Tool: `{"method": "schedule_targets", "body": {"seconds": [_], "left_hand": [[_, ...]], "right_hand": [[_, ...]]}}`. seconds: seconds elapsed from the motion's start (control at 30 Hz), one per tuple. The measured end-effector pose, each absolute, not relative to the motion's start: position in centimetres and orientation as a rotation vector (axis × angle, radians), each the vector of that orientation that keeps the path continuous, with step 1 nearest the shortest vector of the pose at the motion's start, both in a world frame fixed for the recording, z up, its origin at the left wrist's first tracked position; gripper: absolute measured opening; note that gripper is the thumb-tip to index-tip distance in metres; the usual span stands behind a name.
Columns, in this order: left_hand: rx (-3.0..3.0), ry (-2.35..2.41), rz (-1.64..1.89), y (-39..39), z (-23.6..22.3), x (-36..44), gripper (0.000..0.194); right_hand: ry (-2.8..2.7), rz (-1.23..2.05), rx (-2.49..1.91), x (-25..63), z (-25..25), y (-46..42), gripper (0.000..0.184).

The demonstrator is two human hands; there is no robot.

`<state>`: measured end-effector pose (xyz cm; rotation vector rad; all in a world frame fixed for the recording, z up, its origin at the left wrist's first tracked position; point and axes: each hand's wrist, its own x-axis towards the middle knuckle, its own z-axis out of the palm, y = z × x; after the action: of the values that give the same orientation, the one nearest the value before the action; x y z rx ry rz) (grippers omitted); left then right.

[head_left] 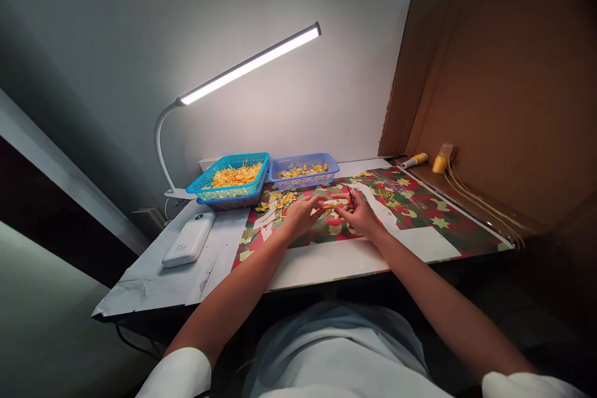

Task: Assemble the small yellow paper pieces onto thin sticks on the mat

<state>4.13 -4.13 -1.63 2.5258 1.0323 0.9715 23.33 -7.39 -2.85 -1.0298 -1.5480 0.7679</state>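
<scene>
My left hand (302, 212) and my right hand (358, 214) meet over a patterned red and green mat (420, 217) on the desk. Between their fingertips they pinch a small yellow piece (332, 204). My right hand also holds a thin dark stick-like tool (351, 197) that points up and away. A loose heap of yellow pieces (280, 200) lies on the mat just beyond my left hand.
Behind the mat stand a blue basket (231, 179) and a purple basket (303, 171), both with yellow pieces. A white power bank (189, 239) lies at the left. A lit desk lamp (247, 65) arches overhead. Brown cardboard (489, 99) walls the right side, with yellow spools (438, 163).
</scene>
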Motion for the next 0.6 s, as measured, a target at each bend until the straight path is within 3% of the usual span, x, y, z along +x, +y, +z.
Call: {"method": "schedule_targets", "body": {"seconds": [0.17,0.33,0.6], "left_hand": [[2.464,1.113,1.053,-3.95,-1.5,4.52,0.019],[2.103,1.008,1.033,-3.44,-2.13,4.86,0.028],[2.175,1.029,1.032,-3.98,-2.03,4.91,0.023]], "right_hand": [[-1.62,0.51,-1.1,23.26,-3.43,-6.92,0.034],[-1.467,0.586,-1.085,23.14,-3.51,-6.47,0.039],[-1.603,0.454,-1.104,23.18,-2.87,-7.38,0.039]]}}
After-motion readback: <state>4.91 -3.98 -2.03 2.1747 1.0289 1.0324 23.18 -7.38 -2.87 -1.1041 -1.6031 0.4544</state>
